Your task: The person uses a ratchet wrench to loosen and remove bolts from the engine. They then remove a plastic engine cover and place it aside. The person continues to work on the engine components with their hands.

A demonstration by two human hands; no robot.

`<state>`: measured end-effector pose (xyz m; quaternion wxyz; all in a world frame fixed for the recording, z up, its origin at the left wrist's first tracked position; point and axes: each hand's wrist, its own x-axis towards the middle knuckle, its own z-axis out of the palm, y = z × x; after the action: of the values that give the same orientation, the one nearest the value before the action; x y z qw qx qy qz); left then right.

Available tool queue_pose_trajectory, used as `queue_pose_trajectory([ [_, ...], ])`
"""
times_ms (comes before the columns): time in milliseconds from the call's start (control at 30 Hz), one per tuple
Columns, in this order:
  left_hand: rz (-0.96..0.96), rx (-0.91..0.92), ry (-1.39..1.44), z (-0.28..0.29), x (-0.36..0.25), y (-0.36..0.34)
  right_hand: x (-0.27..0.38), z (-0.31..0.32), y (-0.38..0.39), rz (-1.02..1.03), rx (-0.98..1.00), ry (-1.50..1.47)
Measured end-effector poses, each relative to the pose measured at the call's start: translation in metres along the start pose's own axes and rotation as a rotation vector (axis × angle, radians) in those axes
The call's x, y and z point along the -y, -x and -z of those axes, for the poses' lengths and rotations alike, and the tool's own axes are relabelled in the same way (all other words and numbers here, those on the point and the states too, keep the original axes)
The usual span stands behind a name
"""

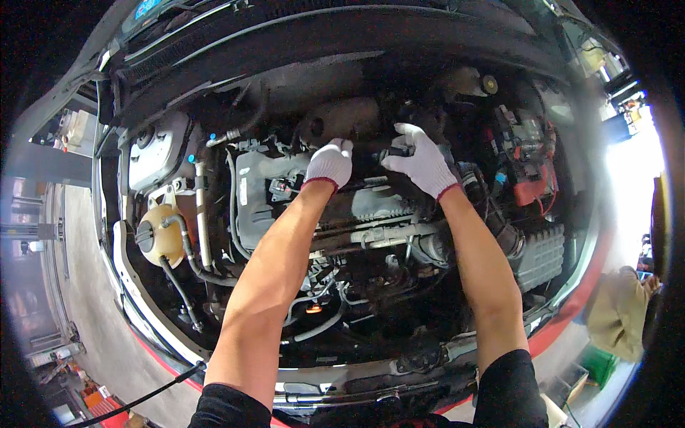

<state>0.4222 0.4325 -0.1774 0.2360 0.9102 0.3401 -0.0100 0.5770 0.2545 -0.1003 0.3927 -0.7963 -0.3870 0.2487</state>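
Observation:
Both my hands wear white knit gloves with dark red cuffs and reach over the engine [267, 203] of a car. My left hand [330, 163] is closed at the rear edge of the engine's dark cover, its fingers curled down. What its fingertips hold, if anything, is hidden. To its right, my right hand [422, 158] has its thumb and fingers around a small black cylindrical part [394, 152]. Whether that part is loose or fixed to the engine, I cannot tell. Behind the left hand lies a rounded brownish housing [346, 120].
A cream coolant tank [160, 235] with a black cap and hoses sits at the left. On the right are the battery area with a red terminal cover [530, 190] and a ribbed grey box [540, 258]. The front crossmember [342, 376] runs under my forearms.

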Motion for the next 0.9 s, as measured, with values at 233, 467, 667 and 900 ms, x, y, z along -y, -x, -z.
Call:
queue_pose_trajectory([
  [233, -0.178, 0.155, -0.273, 0.041, -0.026, 0.02, -0.005, 0.002, -0.008, -0.005, 0.077, 0.093],
  [467, -0.239, 0.292, -0.132, 0.037, -0.024, 0.02, 0.002, -0.002, -0.005, 0.083, 0.053, 0.095],
  [667, -0.229, 0.427, -0.203, 0.036, -0.031, 0.012, 0.004, -0.013, 0.001, 0.088, -0.077, 0.103],
  [900, -0.302, 0.37, -0.144, 0.027, -0.027, 0.007, 0.009, -0.012, 0.006, 0.065, -0.131, 0.115],
])
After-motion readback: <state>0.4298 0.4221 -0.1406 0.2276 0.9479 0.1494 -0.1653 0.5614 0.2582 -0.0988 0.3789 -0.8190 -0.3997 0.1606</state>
